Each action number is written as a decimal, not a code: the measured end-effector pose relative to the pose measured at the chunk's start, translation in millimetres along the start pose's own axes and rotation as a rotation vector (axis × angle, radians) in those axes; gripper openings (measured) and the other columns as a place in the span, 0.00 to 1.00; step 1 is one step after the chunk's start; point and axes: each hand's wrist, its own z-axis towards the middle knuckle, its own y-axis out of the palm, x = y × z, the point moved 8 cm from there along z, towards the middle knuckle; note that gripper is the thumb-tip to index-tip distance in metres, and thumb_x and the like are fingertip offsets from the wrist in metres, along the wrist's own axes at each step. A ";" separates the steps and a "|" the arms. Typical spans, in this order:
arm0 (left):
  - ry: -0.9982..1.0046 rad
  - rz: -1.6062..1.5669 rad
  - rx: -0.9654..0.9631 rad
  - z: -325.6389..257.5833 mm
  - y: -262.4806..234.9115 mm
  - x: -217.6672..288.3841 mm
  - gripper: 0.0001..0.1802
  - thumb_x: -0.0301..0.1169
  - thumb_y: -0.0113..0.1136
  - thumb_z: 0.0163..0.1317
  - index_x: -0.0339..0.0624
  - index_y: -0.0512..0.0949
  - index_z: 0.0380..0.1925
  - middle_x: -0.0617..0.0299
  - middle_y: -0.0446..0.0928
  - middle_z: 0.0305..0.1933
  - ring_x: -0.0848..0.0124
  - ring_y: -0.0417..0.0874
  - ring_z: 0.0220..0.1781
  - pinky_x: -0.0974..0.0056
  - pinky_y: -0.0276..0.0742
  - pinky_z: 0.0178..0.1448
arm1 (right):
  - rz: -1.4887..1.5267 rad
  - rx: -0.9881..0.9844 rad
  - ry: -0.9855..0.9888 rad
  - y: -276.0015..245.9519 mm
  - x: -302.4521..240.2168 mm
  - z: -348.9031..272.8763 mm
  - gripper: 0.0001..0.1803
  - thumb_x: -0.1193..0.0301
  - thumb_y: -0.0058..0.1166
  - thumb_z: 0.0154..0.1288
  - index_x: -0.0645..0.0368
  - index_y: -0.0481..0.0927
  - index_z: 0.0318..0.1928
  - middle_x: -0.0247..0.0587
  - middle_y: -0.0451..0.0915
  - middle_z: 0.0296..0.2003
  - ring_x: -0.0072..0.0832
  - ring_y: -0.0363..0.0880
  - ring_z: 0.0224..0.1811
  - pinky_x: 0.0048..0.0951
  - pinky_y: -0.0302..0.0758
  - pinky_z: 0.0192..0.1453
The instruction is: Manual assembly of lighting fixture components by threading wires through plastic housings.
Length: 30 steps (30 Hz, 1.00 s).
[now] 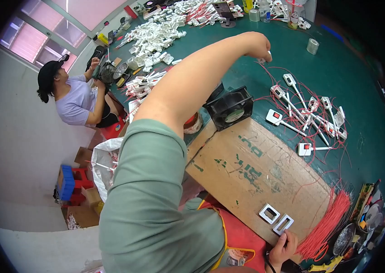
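Note:
My left hand (259, 46) reaches far across the green table, its fingers curled closed around a small white part (269, 54), mostly hidden. Red wire trails just below those fingers, leading toward a heap of white switch housings (312, 105) with red rocker switches and long white stems. Low on the right, my right hand (283, 248) pinches the near end of a white rectangular frame (283, 224) on the cardboard sheet (256, 168). Beside it lies a second white frame (269, 213) with a dark opening.
A black fan (230, 109) stands at the cardboard's far edge. Cut red wires (326, 225) lie bundled at the right, near tools and tape rolls. White parts (156, 38) are piled at the back. A co-worker (75, 93) sits at the left; a white sack (105, 166) stands nearer.

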 end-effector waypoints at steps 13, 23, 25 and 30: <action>-0.340 0.284 0.546 -26.0 -92.0 -158.3 0.38 0.49 0.70 0.45 0.45 0.75 0.56 0.44 0.76 0.54 0.52 0.78 0.55 0.54 0.71 0.60 | -0.071 0.117 0.028 -7.8 -5.7 4.9 0.05 0.77 0.56 0.56 0.64 0.80 0.35 0.47 0.78 0.27 0.39 0.76 0.27 0.33 0.71 0.30; 0.020 -0.049 0.767 -19.5 -166.2 -6.1 0.24 0.49 0.60 0.59 0.45 0.80 0.49 0.54 0.82 0.44 0.66 0.82 0.46 0.64 0.73 0.53 | -0.025 0.084 -0.031 -12.1 -8.6 11.4 0.07 0.75 0.60 0.53 0.59 0.82 0.34 0.43 0.79 0.26 0.37 0.78 0.24 0.32 0.72 0.27; 0.232 -0.195 0.739 -25.4 -151.1 63.8 0.20 0.45 0.60 0.60 0.45 0.81 0.47 0.58 0.83 0.41 0.71 0.81 0.43 0.68 0.73 0.50 | 0.034 0.091 -0.083 -11.4 -13.0 12.7 0.06 0.75 0.60 0.54 0.59 0.82 0.35 0.42 0.79 0.26 0.36 0.78 0.24 0.32 0.73 0.27; 0.494 -0.393 0.379 -23.6 -32.8 230.6 0.15 0.40 0.61 0.58 0.42 0.82 0.39 0.59 0.83 0.35 0.68 0.82 0.36 0.64 0.76 0.44 | 0.056 0.086 -0.042 -17.1 -8.6 8.8 0.08 0.73 0.61 0.55 0.57 0.82 0.37 0.41 0.78 0.28 0.37 0.77 0.26 0.32 0.73 0.29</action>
